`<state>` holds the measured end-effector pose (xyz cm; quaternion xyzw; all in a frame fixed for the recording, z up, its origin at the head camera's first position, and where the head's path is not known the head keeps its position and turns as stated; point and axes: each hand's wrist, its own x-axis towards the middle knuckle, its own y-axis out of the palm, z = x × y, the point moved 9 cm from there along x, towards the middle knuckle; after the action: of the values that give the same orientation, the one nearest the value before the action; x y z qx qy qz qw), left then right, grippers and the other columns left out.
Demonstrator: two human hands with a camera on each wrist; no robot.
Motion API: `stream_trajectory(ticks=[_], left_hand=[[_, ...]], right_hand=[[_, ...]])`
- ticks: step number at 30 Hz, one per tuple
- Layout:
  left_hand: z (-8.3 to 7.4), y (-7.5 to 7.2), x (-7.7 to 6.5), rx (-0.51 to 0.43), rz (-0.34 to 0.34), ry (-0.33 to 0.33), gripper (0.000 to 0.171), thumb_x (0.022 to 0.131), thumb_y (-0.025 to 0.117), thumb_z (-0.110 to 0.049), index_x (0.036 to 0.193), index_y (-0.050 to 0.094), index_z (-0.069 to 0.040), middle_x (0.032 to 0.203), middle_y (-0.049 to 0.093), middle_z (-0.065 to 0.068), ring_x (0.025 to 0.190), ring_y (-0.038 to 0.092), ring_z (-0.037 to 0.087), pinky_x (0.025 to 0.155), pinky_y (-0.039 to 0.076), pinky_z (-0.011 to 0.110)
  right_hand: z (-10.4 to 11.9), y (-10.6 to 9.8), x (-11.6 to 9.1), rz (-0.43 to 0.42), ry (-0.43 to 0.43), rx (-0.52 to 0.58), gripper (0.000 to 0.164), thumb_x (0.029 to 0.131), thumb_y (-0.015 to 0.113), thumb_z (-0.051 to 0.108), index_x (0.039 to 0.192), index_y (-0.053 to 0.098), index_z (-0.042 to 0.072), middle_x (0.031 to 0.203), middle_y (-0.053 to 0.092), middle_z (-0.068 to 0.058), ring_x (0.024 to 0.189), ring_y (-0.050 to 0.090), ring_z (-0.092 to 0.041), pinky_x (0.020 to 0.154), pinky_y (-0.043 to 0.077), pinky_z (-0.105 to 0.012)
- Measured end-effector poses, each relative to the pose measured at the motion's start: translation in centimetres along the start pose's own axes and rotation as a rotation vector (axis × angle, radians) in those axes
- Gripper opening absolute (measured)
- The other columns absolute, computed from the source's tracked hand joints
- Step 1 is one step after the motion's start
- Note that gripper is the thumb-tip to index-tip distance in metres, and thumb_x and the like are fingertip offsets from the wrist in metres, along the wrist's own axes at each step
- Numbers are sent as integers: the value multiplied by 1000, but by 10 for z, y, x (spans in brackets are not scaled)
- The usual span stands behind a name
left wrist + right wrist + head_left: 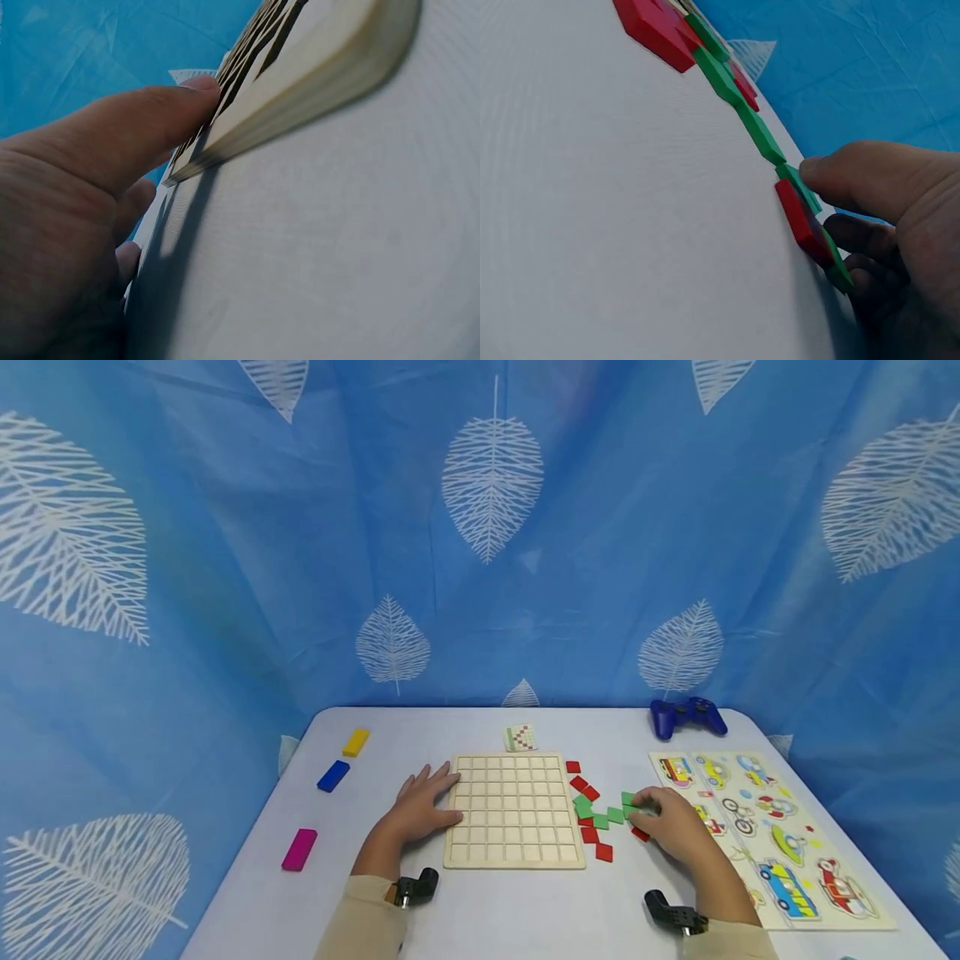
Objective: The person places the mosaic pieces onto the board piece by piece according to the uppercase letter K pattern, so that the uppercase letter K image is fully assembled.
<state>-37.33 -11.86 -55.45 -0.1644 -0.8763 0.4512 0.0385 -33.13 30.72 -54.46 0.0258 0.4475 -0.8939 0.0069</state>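
One tabletop (525, 914) carried one board (513, 814). Right of the board, at least seven red tiles (603, 852) and at least five green tiles (615, 815) showed; overlaps made an exact count impossible. Left of the board were three blocks: one yellow block (356, 742), one blue block (333, 776) and one pink block (299, 850). Behind the board lay one card (520, 737); to its right and farther back, one controller (687, 717). The puzzle (836, 923), also right of the board, showed a seam, so one panel or two was unclear.
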Motion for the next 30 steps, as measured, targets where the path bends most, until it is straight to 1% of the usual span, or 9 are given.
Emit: stream_trajectory(ticks=[2, 4, 7, 9, 14, 17, 21, 25, 30], left_hand=[[0, 0, 0, 1, 3, 4, 77, 91, 79, -46, 158, 49, -24, 174, 27, 2, 163, 9, 37, 131, 3, 60], [0, 1, 0, -1, 8, 13, 76, 91, 79, -46, 157, 50, -24, 174, 28, 0, 163, 8, 37, 131, 3, 61], [-1, 2, 1, 1, 12, 23, 74, 91, 79, -44, 157, 51, -24, 173, 29, 0, 163, 8, 38, 130, 4, 62], [0, 4, 1, 7, 18, 17, 74, 91, 79, -44, 157, 51, -25, 173, 29, -1, 163, 8, 37, 130, 3, 62], [0, 4, 1, 8, 17, 9, 73, 91, 79, -43, 156, 51, -24, 173, 29, -1, 163, 8, 37, 130, 2, 62], [-2, 3, -1, 2, 10, 7, 73, 91, 80, -42, 156, 52, -24, 173, 30, -1, 163, 8, 37, 130, 2, 61], [-1, 3, -2, -4, 10, -7, 73, 90, 80, -42, 156, 52, -25, 172, 30, -3, 164, 7, 36, 130, 2, 61], [-1, 3, -3, -11, 6, -16, 73, 90, 81, -41, 156, 52, -26, 172, 30, -4, 164, 6, 35, 130, 1, 61], [0, 4, -2, -7, 9, -25, 73, 91, 80, -41, 156, 51, -26, 173, 29, -5, 164, 5, 34, 131, 0, 60]], right_hand=[[-1, 0, 1, 12, 1, 6, 29, 93, 77, 28, 115, 70, 10, 127, 66, -16, 119, 59, -36, 103, 48, -63], [-3, 0, 1, 21, 12, 6, 28, 93, 78, 25, 116, 70, 10, 127, 65, -16, 117, 59, -35, 103, 48, -62], [-3, 0, 1, 26, 14, 4, 29, 92, 77, 22, 116, 70, 9, 127, 65, -18, 117, 58, -36, 103, 48, -63], [-3, 0, 1, 17, 14, 0, 28, 91, 77, 21, 115, 70, 9, 125, 66, -17, 117, 59, -36, 102, 48, -62], [-1, 2, 4, -4, 32, -5, 27, 89, 77, 17, 112, 68, 7, 114, 67, -13, 106, 61, -31, 93, 51, -54], [-1, 5, 4, -2, 47, -18, 27, 88, 78, 18, 110, 67, 8, 110, 65, -11, 101, 59, -28, 89, 50, -50], [2, 6, 2, 6, 33, -52, 27, 86, 80, 21, 107, 68, 10, 109, 63, -10, 100, 57, -28, 88, 49, -48], [5, 5, 1, 8, 23, -55, 30, 84, 81, 22, 108, 67, 9, 108, 62, -10, 99, 56, -28, 88, 49, -49], [5, 6, 0, 11, 29, -58, 31, 86, 81, 23, 111, 69, 9, 111, 62, -11, 100, 57, -29, 90, 50, -51]])
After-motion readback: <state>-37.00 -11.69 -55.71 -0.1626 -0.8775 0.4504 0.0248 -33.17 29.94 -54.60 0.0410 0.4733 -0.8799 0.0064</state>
